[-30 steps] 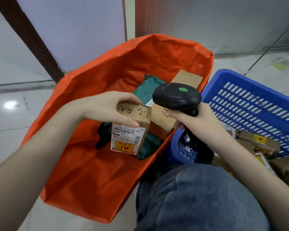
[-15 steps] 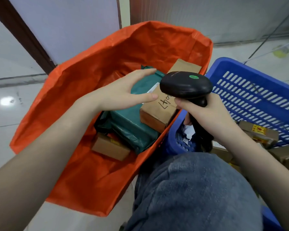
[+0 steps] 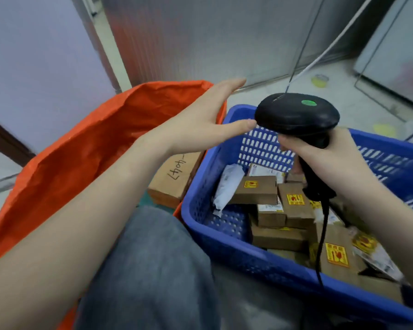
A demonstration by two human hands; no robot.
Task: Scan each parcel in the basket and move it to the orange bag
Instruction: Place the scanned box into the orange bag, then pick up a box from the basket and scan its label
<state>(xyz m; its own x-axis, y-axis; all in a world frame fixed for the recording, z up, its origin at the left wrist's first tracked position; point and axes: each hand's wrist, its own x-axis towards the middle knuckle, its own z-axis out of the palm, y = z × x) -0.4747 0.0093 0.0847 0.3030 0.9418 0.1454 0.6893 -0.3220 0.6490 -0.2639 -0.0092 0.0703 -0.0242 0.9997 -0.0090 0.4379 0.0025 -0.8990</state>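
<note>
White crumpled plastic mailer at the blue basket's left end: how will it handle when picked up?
The white crumpled plastic mailer looks soft and creased, so probably floppy, sagging from a one-hand pinch. It seems thin, likely light. It leans on a brown cardboard box, so it may slump.

Orange, blue, brown and black

The orange bag (image 3: 86,148) is plain; the blue basket (image 3: 224,236) has slotted walls; brown parcels (image 3: 296,206) carry yellow-and-red stickers (image 3: 337,254); the black scanner (image 3: 296,114) bears a green dot (image 3: 308,102).
</note>
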